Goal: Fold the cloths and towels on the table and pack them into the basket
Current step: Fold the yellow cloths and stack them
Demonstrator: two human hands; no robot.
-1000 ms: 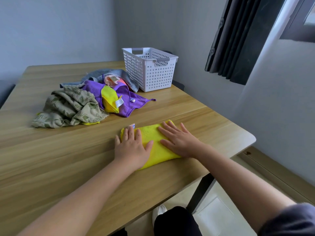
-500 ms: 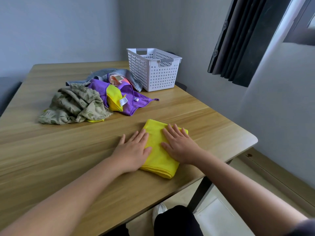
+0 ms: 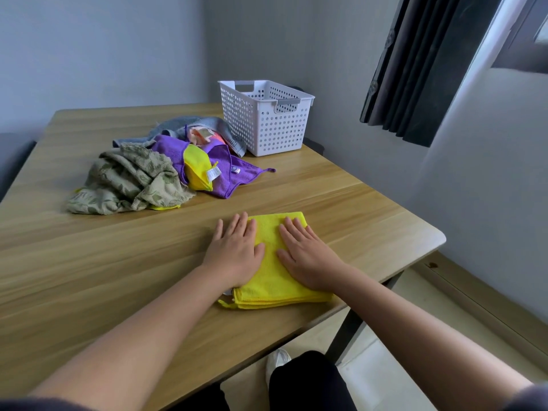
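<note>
Step in hand: flattening a finished fold. yellow cloth (image 3: pixel 274 281) is folded to a small stacked rectangle, lying on the table (image 3: pixel 89 277) well in front of the basket (image 3: pixel 267 129), on the person's side of it

left hand (image 3: pixel 234 250) and right hand (image 3: pixel 308 259): both flat, fingers straight, palms down on the cloth, side by side with a strip of yellow showing between them. Neither grips anything. Left one overhangs the cloth's edge, outer fingers on bare wood

Basket sits upright at the far end; nothing shows above its rim, floor of it not visible, so can't tell if anything is packed yet

Unfolded pile lies just beside the basket, on its near-left: grey towel (image 3: pixel 189 123) up against the basket wall, purple cloth (image 3: pixel 228 176) with a second yellow piece (image 3: pixel 197 170) on it, green leaf-print towel (image 3: pixel 130 179) farthest from the basket

My read: task is early, one item folded, rest untouched

Next move needs: pick up the stack from both sides or from under so the layers don't slide apart, carry it across to the basket, lay it flat at the bottom. Reach is long; microfibre layers are loose, so a one-corner pinch would likely undo the fold
</note>
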